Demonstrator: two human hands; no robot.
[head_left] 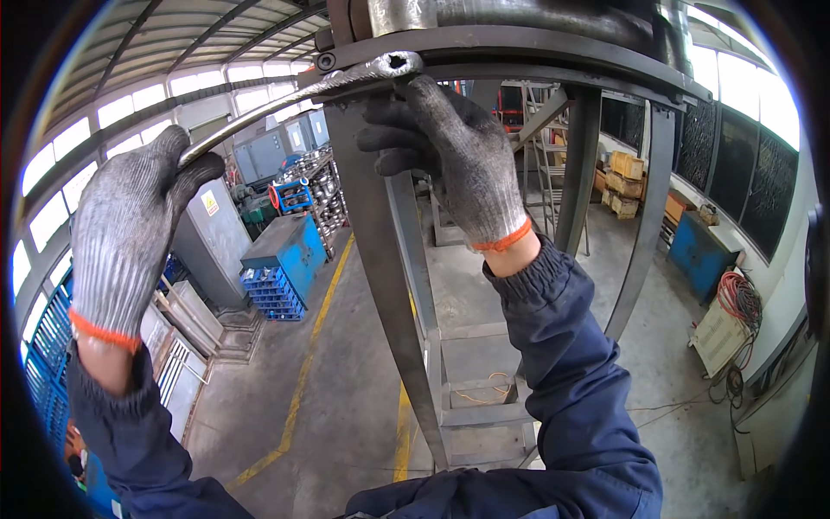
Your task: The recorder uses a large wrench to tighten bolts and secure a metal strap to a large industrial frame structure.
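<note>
My left hand (130, 225), in a grey knit work glove with an orange cuff, is closed around the lower end of a long steel wrench (268, 108). The wrench slants up to the right, and its thick worn head has a dark hole facing me. Just under that head is my right hand (462, 147), gloved alike, with its fingers apart and one fingertip at the head's underside. Behind the wrench runs the top beam of a grey steel stand (536, 43). A socket-head bolt (325, 61) shows at the beam's left end. A shiny metal cylinder (527, 13) lies above the beam.
Steel legs (380, 259) drop from the stand to a lower frame. A blue cabinet (290, 246), blue crates (275, 292) and a grey cabinet (207, 229) stand left. A ladder (545, 164), wooden boxes (624, 183) and coiled hoses (737, 301) are at the right.
</note>
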